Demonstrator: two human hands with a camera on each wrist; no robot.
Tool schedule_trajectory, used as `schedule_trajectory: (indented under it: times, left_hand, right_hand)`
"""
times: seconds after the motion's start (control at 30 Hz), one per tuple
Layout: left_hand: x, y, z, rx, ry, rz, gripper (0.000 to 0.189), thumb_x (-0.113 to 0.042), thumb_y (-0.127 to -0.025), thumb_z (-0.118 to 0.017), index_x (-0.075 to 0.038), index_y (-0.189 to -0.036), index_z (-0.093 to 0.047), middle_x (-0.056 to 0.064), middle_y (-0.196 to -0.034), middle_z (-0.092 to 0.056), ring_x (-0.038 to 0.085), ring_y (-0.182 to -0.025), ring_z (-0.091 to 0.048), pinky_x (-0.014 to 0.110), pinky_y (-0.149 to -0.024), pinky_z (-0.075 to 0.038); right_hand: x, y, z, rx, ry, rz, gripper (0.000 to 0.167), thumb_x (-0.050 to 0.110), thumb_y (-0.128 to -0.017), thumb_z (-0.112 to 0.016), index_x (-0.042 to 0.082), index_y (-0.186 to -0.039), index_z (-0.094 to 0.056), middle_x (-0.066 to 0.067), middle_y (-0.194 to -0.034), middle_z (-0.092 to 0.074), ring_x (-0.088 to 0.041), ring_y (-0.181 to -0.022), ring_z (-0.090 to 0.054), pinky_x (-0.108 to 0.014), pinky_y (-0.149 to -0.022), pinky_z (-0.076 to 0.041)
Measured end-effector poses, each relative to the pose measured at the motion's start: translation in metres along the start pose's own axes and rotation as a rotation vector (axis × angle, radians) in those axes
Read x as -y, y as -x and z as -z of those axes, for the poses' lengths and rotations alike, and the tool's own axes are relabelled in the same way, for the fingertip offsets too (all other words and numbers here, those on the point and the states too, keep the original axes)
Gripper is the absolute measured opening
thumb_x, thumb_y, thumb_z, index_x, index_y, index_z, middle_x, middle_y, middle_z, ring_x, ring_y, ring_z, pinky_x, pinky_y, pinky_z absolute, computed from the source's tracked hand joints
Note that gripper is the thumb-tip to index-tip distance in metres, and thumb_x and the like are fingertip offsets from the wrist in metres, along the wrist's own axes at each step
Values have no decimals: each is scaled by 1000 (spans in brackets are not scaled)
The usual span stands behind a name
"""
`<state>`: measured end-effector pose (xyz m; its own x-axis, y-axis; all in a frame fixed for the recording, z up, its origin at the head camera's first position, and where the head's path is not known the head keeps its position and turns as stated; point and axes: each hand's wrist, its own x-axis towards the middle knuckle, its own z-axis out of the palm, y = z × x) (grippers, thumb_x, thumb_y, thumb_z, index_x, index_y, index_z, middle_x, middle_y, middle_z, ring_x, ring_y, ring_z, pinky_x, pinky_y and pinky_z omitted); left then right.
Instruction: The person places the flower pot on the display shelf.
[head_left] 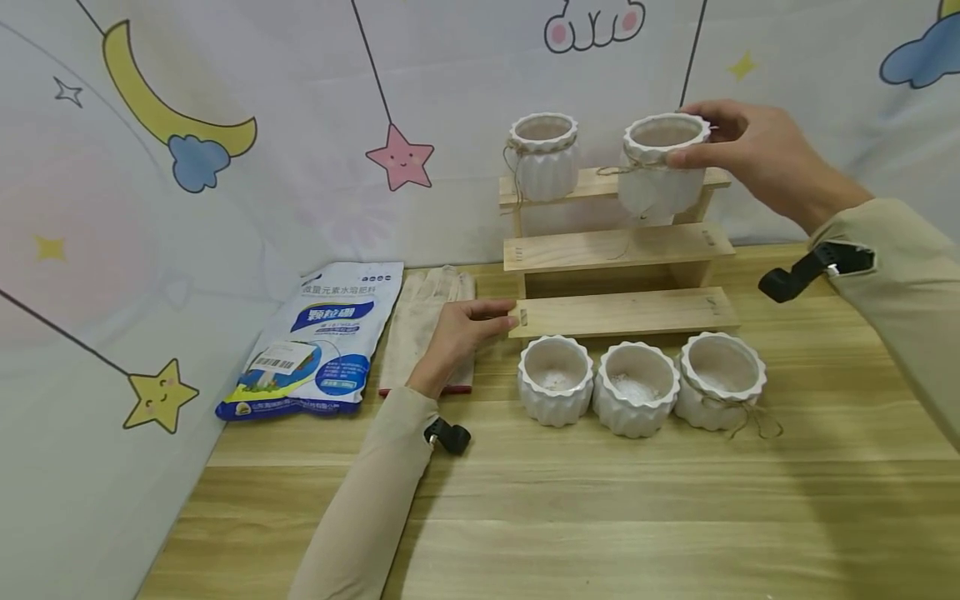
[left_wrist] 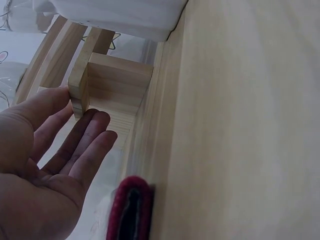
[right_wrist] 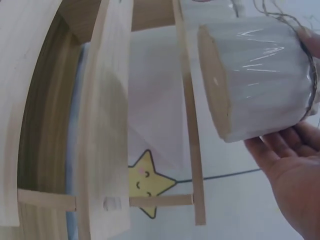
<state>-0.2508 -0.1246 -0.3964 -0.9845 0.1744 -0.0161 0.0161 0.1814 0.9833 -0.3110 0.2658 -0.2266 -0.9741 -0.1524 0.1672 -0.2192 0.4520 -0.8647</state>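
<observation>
My right hand [head_left: 772, 158] grips a white ceramic flower pot [head_left: 660, 187] by its rim, thumb in front and fingers behind. Twine is tied round the pot's neck. In the right wrist view its unglazed base [right_wrist: 215, 82] shows, tilted and apart from the shelves. Below, my left hand [head_left: 465, 337] pinches the left end of the lowest board of a three-tier wooden plant stand [head_left: 622, 312]. The left wrist view has the thumb over that board end [left_wrist: 79, 85] and the fingers beneath it. Another twine-tied pot [head_left: 546, 171] stands on the top tier's left.
In front of the stand, three white pots [head_left: 637, 400] sit side by side on the wooden table [head_left: 600, 517]; the rightmost has twine. Left of the stand lie pale work gloves [head_left: 420, 317] and a blue-and-white fertilizer bag [head_left: 311, 337]. A printed cloth [head_left: 300, 67] hangs behind.
</observation>
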Motion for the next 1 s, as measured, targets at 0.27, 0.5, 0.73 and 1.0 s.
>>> schedule_trajectory:
  times: [0.27,0.5,0.73,1.0]
  left_hand:
    - [-1,1,-1,-5,-16,-12,31,-13,-93,-85,-7,-123,-81,6,-117,-79,16,-105,-73,27,-90,-57]
    - [0,1,0,-7,-30,-17,31,-14,-93,-85,-8,-123,-81,6,-119,-78,16,-107,-72,27,-90,-57]
    - [1,0,0,-8,-38,-17,31,-13,-93,-85,-7,-123,-81,7,-120,-78,16,-110,-71,26,-90,-57]
    - [0,0,0,-9,-29,-16,30,-13,-93,-85,-7,-122,-81,6,-117,-79,18,-109,-72,28,-91,-57]
  right_hand:
    - [7,-16,-11,-8,-63,11,67,27,-93,-86,18,-153,-57,6,-127,-64,-12,-114,-55,-18,-96,-40]
    - [5,-30,-24,-24,-130,34,64,23,-92,-87,13,-148,-59,5,-124,-64,-13,-113,-56,-17,-90,-43]
    - [2,-40,-32,-33,-180,35,65,21,-92,-87,9,-149,-58,4,-124,-64,-13,-114,-57,-17,-89,-45]
    - [0,-47,-38,-29,-179,51,67,21,-93,-85,9,-152,-55,5,-126,-62,-12,-115,-56,-17,-89,-47]
